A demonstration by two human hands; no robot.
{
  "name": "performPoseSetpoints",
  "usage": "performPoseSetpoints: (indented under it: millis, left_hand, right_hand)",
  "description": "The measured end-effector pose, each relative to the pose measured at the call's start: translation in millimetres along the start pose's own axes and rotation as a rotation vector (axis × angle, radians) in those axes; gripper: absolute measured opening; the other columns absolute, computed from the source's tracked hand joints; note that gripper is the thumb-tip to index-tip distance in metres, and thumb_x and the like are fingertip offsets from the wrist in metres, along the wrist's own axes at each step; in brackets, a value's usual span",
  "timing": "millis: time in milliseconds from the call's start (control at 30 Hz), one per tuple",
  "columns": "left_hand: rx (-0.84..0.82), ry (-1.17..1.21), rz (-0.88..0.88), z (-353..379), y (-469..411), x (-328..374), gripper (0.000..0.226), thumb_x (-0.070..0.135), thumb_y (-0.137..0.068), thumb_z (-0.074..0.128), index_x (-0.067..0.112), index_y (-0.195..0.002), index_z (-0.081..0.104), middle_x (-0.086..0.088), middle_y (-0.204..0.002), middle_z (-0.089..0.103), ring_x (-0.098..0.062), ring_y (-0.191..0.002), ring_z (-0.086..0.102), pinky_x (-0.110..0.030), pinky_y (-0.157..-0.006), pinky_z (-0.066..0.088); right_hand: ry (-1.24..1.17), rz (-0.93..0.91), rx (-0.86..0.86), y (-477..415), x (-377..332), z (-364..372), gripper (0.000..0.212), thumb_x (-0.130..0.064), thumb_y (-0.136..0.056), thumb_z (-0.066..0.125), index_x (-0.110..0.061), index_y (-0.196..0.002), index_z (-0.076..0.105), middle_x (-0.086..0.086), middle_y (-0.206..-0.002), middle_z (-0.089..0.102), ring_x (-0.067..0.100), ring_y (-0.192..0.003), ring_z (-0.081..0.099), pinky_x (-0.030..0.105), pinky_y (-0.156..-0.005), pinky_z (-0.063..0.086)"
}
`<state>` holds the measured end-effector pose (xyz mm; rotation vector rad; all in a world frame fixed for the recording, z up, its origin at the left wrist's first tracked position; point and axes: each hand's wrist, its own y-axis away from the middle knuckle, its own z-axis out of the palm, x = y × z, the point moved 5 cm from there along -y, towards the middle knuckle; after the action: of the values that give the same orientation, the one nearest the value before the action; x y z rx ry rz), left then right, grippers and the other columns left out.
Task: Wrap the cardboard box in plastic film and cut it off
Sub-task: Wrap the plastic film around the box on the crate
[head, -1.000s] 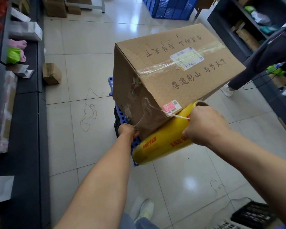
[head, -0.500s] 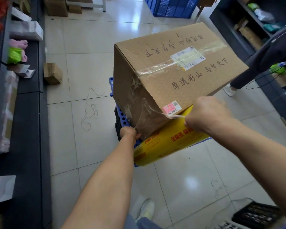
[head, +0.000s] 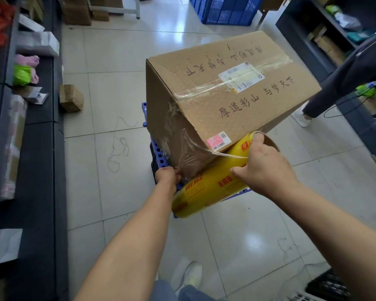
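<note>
A large taped cardboard box (head: 226,92) with printed characters and labels stands on a blue perforated stool or crate (head: 159,153). My right hand (head: 263,168) grips a yellow roll of plastic film (head: 206,190) held against the box's near lower corner. A bunched strand of clear film (head: 195,146) runs from the roll across the box's near side. My left hand (head: 167,177) pinches the film's end against the box's bottom left corner.
Dark shelving with parcels and bags runs along the left (head: 30,127). A small cardboard box (head: 71,98) sits on the tiled floor. A blue crate (head: 224,9) stands at the back. Another person (head: 345,83) stands to the right by more shelves. A black basket (head: 326,287) is bottom right.
My right hand has shifted the roll slightly right and down along the box's lower edge, stretching the film strand. My left hand has stayed at the corner.
</note>
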<state>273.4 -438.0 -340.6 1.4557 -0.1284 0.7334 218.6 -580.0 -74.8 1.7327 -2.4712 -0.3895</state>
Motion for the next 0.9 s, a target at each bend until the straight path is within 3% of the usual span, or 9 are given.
performPoseSetpoints:
  millis: [67,133,267,333,467,633,700,833,900]
  left_hand:
    - [0.015,-0.091,0.022,-4,5,0,0.016,-0.006,-0.089,0.049,0.007,-0.082,0.057,-0.015,-0.096,0.061,-0.019,-0.063,0.054,-0.026,-0.057,0.05]
    - [0.045,-0.135,0.034,-2,11,3,0.017,-0.007,-0.082,0.06,0.009,-0.078,0.062,-0.02,-0.106,0.065,-0.027,-0.074,0.06,-0.035,-0.077,0.055]
    - [0.053,-0.166,0.038,10,32,11,0.033,0.003,-0.088,0.051,0.002,-0.12,0.055,-0.023,-0.122,0.059,-0.037,-0.115,0.057,-0.043,-0.096,0.047]
    - [0.022,-0.17,0.051,15,34,14,0.035,0.005,-0.091,0.045,0.001,-0.125,0.051,-0.021,-0.12,0.06,-0.034,-0.109,0.06,-0.038,-0.089,0.052]
    - [0.031,-0.103,0.116,18,47,14,0.027,-0.001,-0.093,0.043,-0.002,-0.116,0.057,-0.014,-0.093,0.062,-0.02,-0.064,0.055,-0.015,-0.039,0.045]
    - [0.097,0.055,0.176,16,51,1,0.028,-0.002,-0.094,0.047,-0.002,-0.12,0.058,-0.014,-0.088,0.061,-0.02,-0.059,0.056,-0.015,-0.034,0.043]
    - [0.108,0.098,0.183,12,51,-7,0.031,-0.004,-0.093,0.047,0.002,-0.122,0.056,-0.016,-0.098,0.062,-0.023,-0.068,0.061,-0.019,-0.042,0.05]
    - [0.122,0.079,0.21,16,47,-15,0.033,-0.001,-0.094,0.046,0.007,-0.125,0.052,-0.021,-0.122,0.059,-0.04,-0.112,0.058,-0.042,-0.084,0.053]
    - [0.14,0.048,0.228,19,44,-14,0.031,0.001,-0.093,0.048,0.012,-0.122,0.049,-0.018,-0.121,0.058,-0.036,-0.109,0.059,-0.041,-0.083,0.052]
  right_hand:
    - [0.015,-0.002,-0.011,-1,-1,-1,0.048,-0.026,-0.081,0.068,-0.015,-0.103,0.027,0.011,-0.103,0.062,0.032,-0.094,0.061,0.041,-0.078,0.048]
    - [0.035,-0.01,0.001,-1,-2,-2,0.047,-0.026,-0.081,0.069,-0.014,-0.101,0.028,0.012,-0.104,0.063,0.033,-0.096,0.061,0.04,-0.078,0.046]
    - [0.033,-0.019,0.029,-1,-4,-4,0.041,-0.024,-0.083,0.066,-0.011,-0.104,0.034,0.012,-0.106,0.063,0.034,-0.099,0.061,0.039,-0.08,0.047]
    - [0.027,-0.025,0.031,-3,-3,-4,0.042,-0.022,-0.084,0.065,-0.007,-0.113,0.037,0.012,-0.107,0.063,0.033,-0.101,0.06,0.037,-0.078,0.046]
    - [0.015,-0.091,0.016,-8,3,-3,0.043,-0.023,-0.085,0.065,-0.006,-0.114,0.038,0.012,-0.106,0.064,0.032,-0.1,0.061,0.033,-0.07,0.041]
    - [-0.023,-0.176,0.004,-12,12,0,0.04,-0.022,-0.086,0.064,-0.008,-0.115,0.039,0.01,-0.102,0.065,0.03,-0.095,0.062,0.032,-0.066,0.039]
    - [-0.031,-0.207,0.01,-13,14,1,0.04,-0.022,-0.086,0.063,-0.008,-0.115,0.04,0.009,-0.099,0.065,0.03,-0.093,0.062,0.032,-0.065,0.039]
    - [-0.028,-0.252,0.017,-15,15,2,0.043,-0.022,-0.085,0.064,-0.006,-0.116,0.039,0.008,-0.096,0.064,0.029,-0.092,0.062,0.032,-0.065,0.04]
    - [-0.033,-0.253,0.008,-16,14,3,0.042,-0.022,-0.085,0.064,-0.006,-0.115,0.039,0.008,-0.095,0.063,0.03,-0.092,0.062,0.033,-0.066,0.042]
